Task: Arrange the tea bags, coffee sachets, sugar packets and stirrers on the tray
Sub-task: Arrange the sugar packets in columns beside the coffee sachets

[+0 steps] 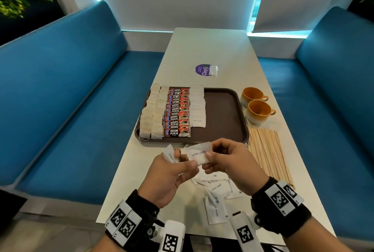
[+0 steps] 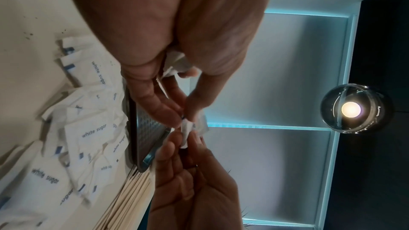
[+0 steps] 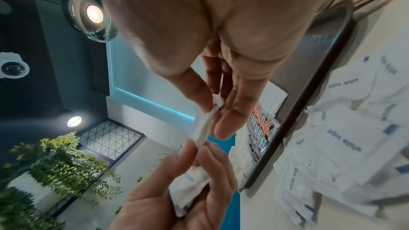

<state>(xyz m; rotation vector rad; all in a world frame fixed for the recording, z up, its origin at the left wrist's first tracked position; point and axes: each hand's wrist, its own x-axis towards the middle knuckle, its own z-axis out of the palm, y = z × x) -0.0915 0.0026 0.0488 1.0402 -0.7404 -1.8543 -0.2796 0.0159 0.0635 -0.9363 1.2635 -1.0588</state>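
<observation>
Both hands hover just before the near edge of the brown tray [image 1: 222, 114]. My left hand [image 1: 183, 160] grips a few white sugar packets [image 1: 170, 153]. One packet [image 1: 199, 155] spans both hands, and my right hand [image 1: 210, 158] pinches its right end. The left wrist view shows that packet [image 2: 187, 128] edge-on between fingertips, as does the right wrist view [image 3: 203, 128]. On the tray lie two columns of tea bags [image 1: 151, 118], a column of coffee sachets [image 1: 178, 114] and a column of sugar packets [image 1: 198, 107]. Loose sugar packets [image 1: 216, 193] lie under my hands. Wooden stirrers [image 1: 269, 154] lie right of the tray.
Two orange cups [image 1: 259, 111] stand by the tray's right edge, behind the stirrers. A purple sticker [image 1: 202, 70] with a small clear packet beside it lies beyond the tray. Blue benches [image 1: 60, 99] flank the narrow white table. The tray's right half is bare.
</observation>
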